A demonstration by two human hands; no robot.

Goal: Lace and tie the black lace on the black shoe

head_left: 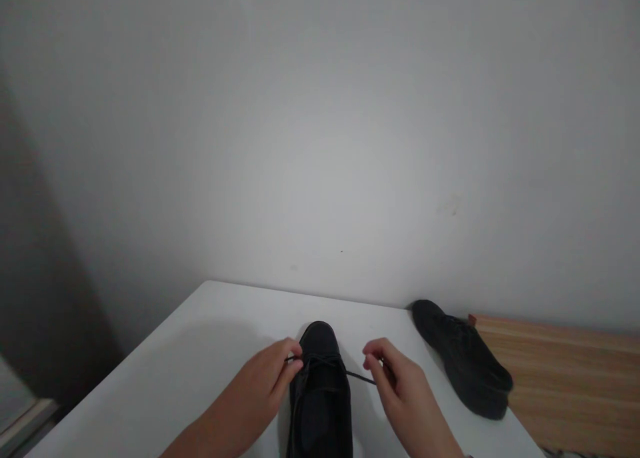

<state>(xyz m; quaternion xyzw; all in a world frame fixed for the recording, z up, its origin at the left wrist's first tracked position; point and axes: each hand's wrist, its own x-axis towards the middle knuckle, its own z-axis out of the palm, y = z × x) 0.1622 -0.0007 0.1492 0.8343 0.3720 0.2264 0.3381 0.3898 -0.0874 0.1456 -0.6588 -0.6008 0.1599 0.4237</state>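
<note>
Head view, single frame. A black shoe (320, 385) stands on the white desk (200, 351), toe pointing away toward the wall (320, 145), heel end cut off by the bottom edge of the picture. It sits near the desk's front middle, between the two hands.

Left hand (273, 378): at the shoe's left side, fingers curled narrow, thumb and forefinger pinched on the left end of the black lace (357, 377) right at the eyelets. Hand touches or nearly touches the shoe's upper; I cannot tell which.

Right hand (395, 381): just right of the shoe, apart from it, fingers closed in a narrow pinch on the other end of the lace. The lace runs taut in a thin line from the shoe's throat out to the fingertips, slightly downward to the right.

Second black shoe (463, 358): lies on the desk's far right corner, well apart from both hands, angled with its toe toward the wall. Its lower end reaches the desk's right edge.

Beside the desk on the right: a wooden surface (575, 385), light brown, lying lower. Far left: dark shadowed area.
</note>
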